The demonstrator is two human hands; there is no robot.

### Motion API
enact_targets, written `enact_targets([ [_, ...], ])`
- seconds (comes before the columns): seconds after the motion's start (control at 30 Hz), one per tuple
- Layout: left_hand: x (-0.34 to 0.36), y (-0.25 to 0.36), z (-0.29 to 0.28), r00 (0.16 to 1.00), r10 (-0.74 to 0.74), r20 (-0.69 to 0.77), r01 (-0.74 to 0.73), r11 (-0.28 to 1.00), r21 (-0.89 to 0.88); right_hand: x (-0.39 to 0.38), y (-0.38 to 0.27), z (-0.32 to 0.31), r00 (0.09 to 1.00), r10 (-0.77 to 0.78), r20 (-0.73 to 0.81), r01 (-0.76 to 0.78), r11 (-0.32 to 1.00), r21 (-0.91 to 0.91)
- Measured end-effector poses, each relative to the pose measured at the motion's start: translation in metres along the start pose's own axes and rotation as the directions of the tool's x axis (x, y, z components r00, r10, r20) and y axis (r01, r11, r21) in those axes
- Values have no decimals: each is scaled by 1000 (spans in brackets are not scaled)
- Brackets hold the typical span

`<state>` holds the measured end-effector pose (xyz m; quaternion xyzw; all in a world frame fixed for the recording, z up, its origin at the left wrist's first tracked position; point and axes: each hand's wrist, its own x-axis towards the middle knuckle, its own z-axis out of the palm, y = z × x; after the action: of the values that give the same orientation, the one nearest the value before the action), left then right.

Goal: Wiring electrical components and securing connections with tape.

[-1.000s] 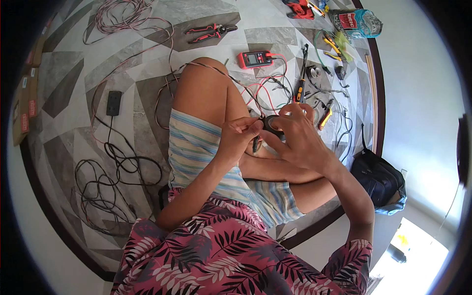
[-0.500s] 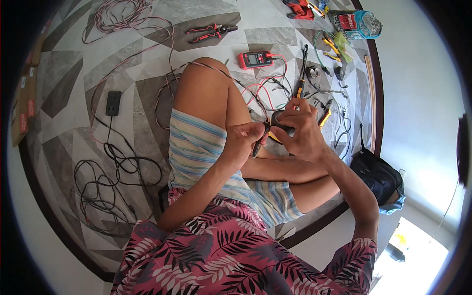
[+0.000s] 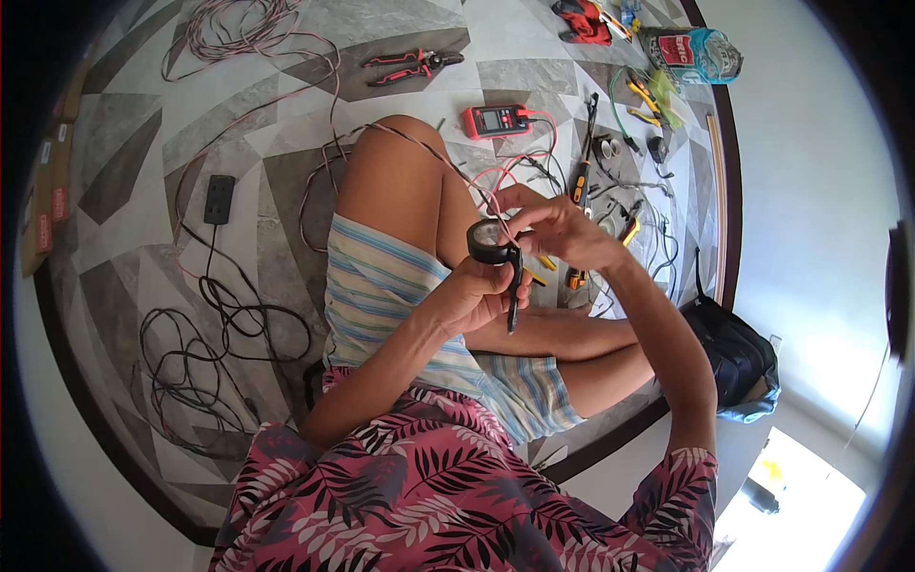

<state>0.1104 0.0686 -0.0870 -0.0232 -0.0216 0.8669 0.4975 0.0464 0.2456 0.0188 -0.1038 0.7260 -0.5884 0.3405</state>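
My left hand (image 3: 477, 297) is closed around a black-wrapped cable end (image 3: 515, 303), whose dark tip points down past my fingers. A roll of black electrical tape (image 3: 493, 254) sits upright just above my left thumb, against the cable. From the top of the cable end a twisted pink-and-black wire (image 3: 469, 179) runs up across my knee. Just right of the roll, my right hand (image 3: 562, 234) has its fingers apart and curved about the wire. Whether its fingertips touch the wire is hard to see.
A red multimeter (image 3: 496, 120) with leads lies beyond my knees, and red-handled pliers (image 3: 412, 66) farther left. Screwdrivers, yellow-handled tools (image 3: 643, 92) and loose wires lie on the right. A black socket block (image 3: 219, 198) with coiled cord is at left, a black bag (image 3: 729, 348) at right.
The tape roll has passed from my right hand to beside my left thumb. My right hand has loosened and moved slightly up and left, and my left hand has turned.
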Motion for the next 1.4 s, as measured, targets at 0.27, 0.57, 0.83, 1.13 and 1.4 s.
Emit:
enact_targets([
  [0.27,10,-8,-4,921,244,-302,-139,933,331,0,-70,59,930,-282,-236,-36,569,-822],
  [0.57,18,5,9,889,325,-323,-231,927,296,1,-59,36,904,204,-375,-361,835,-416],
  [0.83,8,19,14,964,214,-159,-207,977,58,-26,-61,44,926,-34,-376,-281,604,-746],
  [1.13,14,4,25,746,536,-395,-208,751,626,-18,-39,55,914,-158,-374,-280,421,-863],
  [1.4,8,6,14,831,458,-317,-284,838,466,-27,-35,46,889,-264,-374,-208,496,-843],
])
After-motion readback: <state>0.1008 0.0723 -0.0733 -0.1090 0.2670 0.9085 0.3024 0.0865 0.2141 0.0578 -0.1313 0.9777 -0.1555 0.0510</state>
